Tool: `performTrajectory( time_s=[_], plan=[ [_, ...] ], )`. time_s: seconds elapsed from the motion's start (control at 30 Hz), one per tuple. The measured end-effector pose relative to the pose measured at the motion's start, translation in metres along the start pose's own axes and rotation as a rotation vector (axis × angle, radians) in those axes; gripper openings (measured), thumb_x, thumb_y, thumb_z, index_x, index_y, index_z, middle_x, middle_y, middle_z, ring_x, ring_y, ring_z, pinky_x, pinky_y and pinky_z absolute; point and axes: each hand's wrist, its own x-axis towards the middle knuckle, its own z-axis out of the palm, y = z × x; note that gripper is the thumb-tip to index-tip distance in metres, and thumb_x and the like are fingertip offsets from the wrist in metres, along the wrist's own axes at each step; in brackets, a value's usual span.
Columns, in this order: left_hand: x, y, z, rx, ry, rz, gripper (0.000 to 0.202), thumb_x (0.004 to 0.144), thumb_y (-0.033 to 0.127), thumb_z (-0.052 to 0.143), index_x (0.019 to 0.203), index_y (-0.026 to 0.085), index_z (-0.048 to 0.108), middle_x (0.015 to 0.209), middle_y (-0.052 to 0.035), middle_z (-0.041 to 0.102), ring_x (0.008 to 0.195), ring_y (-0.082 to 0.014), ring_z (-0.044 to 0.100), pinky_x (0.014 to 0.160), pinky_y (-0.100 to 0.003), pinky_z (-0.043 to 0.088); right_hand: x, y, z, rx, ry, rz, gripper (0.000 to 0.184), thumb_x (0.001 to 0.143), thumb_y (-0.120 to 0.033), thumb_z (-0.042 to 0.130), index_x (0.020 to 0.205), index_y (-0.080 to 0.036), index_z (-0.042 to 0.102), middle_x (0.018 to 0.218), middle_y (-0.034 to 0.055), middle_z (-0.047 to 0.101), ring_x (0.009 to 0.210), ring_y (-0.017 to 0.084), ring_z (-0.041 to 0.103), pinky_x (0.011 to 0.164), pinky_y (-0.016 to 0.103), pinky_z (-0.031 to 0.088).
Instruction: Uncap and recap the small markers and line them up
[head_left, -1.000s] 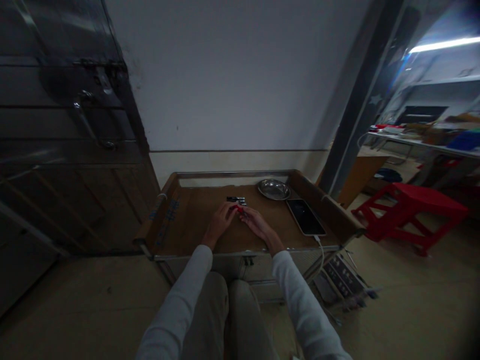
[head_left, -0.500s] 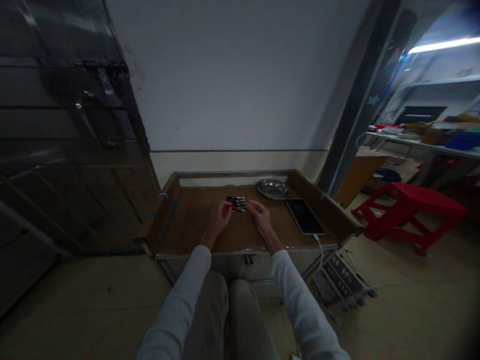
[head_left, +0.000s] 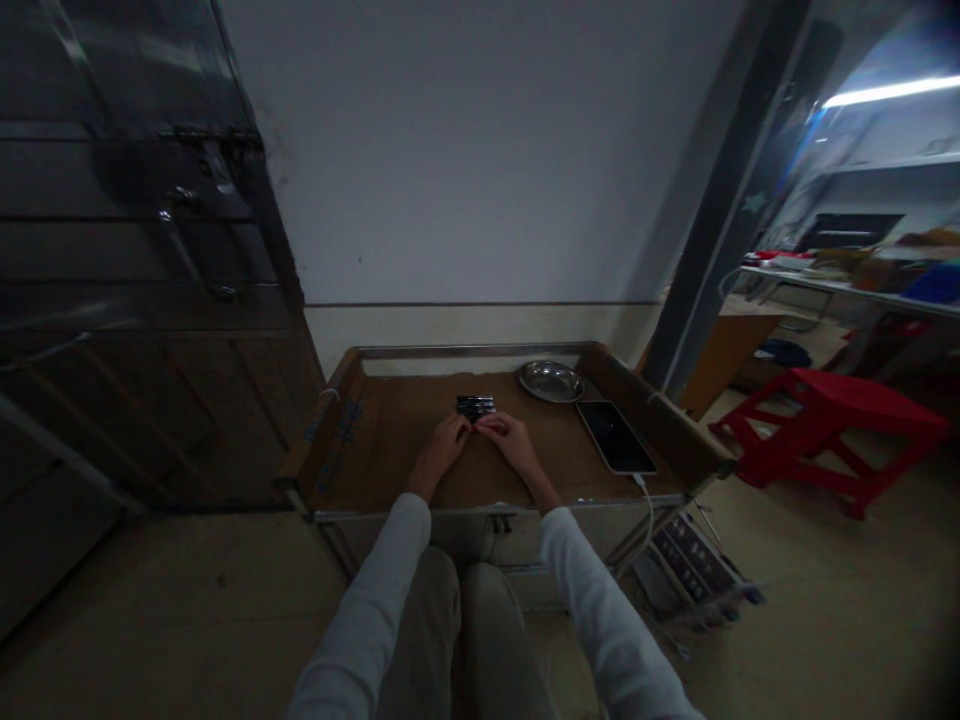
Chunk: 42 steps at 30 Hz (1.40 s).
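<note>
fingers [head_left: 493, 421] of left hand [head_left: 442, 446] and right hand [head_left: 517, 443] curl nearly closed, hold unclear, beside slim glossy black rods [head_left: 475, 402].

slim dark glossy pieces [head_left: 475, 404], lying sideways, close together, on brown board [head_left: 397, 430], nearest partly hidden

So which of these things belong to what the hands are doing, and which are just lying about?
Seemingly in use:
- left hand and right hand, close together
- small black-and-silver pieces just beyond them
- brown tabletop beneath

Apparently just lying about:
- metal dish
- phone with white cable
- red stool
</note>
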Motion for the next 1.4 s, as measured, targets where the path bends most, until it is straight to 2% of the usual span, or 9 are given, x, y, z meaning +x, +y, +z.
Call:
performTrajectory(
  time_s=[0.13, 0.27, 0.53, 0.7, 0.87, 1.0, 1.13, 1.23, 1.4],
  plan=[
    [0.0, -0.002, 0.001, 0.004, 0.003, -0.014, 0.016, 0.082, 0.008, 0.045, 0.087, 0.02, 0.055, 0.095, -0.0041, 0.055, 0.092, -0.0166, 0.054, 0.086, -0.031, 0.044, -0.004, -0.002, -0.003, -0.287, -0.091, -0.049, 0.019, 0.07, -0.031, 0.066, 0.086, -0.02, 0.067, 0.077, 0.0003, 0.063, 0.066, 0.013, 0.053, 0.066, 0.027, 0.043],
    [-0.002, 0.001, 0.001, 0.016, 0.029, -0.013, 0.013, 0.083, 0.013, 0.047, 0.09, 0.019, 0.057, 0.099, -0.0055, 0.052, 0.096, -0.0172, 0.052, 0.09, -0.033, 0.043, -0.008, 0.0, -0.008, -0.473, -0.028, -0.129, 0.017, 0.071, -0.024, 0.066, 0.087, -0.021, 0.067, 0.091, 0.0041, 0.06, 0.086, 0.018, 0.052, 0.078, 0.031, 0.043],
    [-0.001, 0.002, 0.001, 0.032, -0.041, -0.005, 0.006, 0.083, 0.023, 0.054, 0.086, 0.02, 0.058, 0.096, -0.0038, 0.051, 0.093, -0.0171, 0.052, 0.085, -0.031, 0.045, -0.01, 0.004, -0.01, -0.619, -0.003, -0.14, 0.007, 0.078, -0.022, 0.058, 0.08, -0.019, 0.064, 0.081, 0.0049, 0.059, 0.081, 0.019, 0.053, 0.078, 0.034, 0.044],
    [0.001, -0.002, 0.004, 0.07, 0.031, -0.05, 0.002, 0.082, 0.019, 0.053, 0.083, 0.018, 0.054, 0.09, -0.0032, 0.052, 0.085, -0.0158, 0.052, 0.081, -0.031, 0.045, -0.007, 0.005, -0.009, -0.651, 0.12, -0.111, 0.008, 0.078, -0.018, 0.052, 0.079, -0.018, 0.06, 0.082, 0.0061, 0.062, 0.081, 0.019, 0.055, 0.076, 0.032, 0.044],
    [0.001, 0.004, -0.001, 0.145, 0.074, -0.06, 0.009, 0.081, 0.017, 0.051, 0.09, 0.018, 0.051, 0.091, -0.0039, 0.054, 0.086, -0.0164, 0.053, 0.081, -0.031, 0.045, -0.006, 0.001, -0.012, -0.595, 0.221, -0.049, 0.015, 0.084, -0.025, 0.045, 0.088, -0.016, 0.056, 0.083, 0.0069, 0.063, 0.073, 0.017, 0.057, 0.07, 0.029, 0.045],
    [0.001, 0.006, -0.004, 0.35, 0.157, -0.238, 0.016, 0.082, 0.013, 0.045, 0.096, 0.014, 0.053, 0.099, -0.0106, 0.056, 0.096, -0.0207, 0.054, 0.086, -0.036, 0.044, -0.006, 0.0, -0.02, -0.919, 0.305, -0.019, 0.022, 0.084, -0.016, 0.039, 0.096, -0.012, 0.057, 0.098, 0.0149, 0.059, 0.091, 0.021, 0.054, 0.081, 0.032, 0.042],
    [0.002, -0.003, 0.001, 0.435, 0.236, -0.38, 0.032, 0.081, 0.01, 0.042, 0.112, 0.01, 0.05, 0.117, -0.0176, 0.054, 0.111, -0.0255, 0.05, 0.094, -0.042, 0.04, -0.004, 0.007, -0.024, -1.17, 0.204, 0.025, 0.031, 0.082, -0.01, 0.038, 0.107, -0.01, 0.056, 0.109, 0.0176, 0.057, 0.103, 0.024, 0.05, 0.089, 0.034, 0.037],
    [0.003, -0.012, 0.007, 0.38, 0.271, -0.36, 0.036, 0.081, 0.011, 0.042, 0.116, 0.012, 0.05, 0.124, -0.0175, 0.053, 0.117, -0.0263, 0.048, 0.099, -0.044, 0.037, -0.002, 0.013, -0.024, -1.208, 0.14, -0.015, 0.036, 0.083, -0.012, 0.038, 0.116, -0.012, 0.054, 0.119, 0.0171, 0.055, 0.111, 0.024, 0.047, 0.094, 0.035, 0.034],
    [0.005, -0.018, 0.009, 0.29, 0.238, -0.337, 0.038, 0.08, 0.011, 0.042, 0.118, 0.009, 0.051, 0.129, -0.0208, 0.05, 0.122, -0.0272, 0.045, 0.102, -0.046, 0.034, 0.001, 0.019, -0.025, -1.18, 0.121, -0.065, 0.04, 0.083, -0.012, 0.038, 0.121, -0.015, 0.052, 0.126, 0.0154, 0.052, 0.117, 0.024, 0.045, 0.097, 0.038, 0.032]
  ],
)
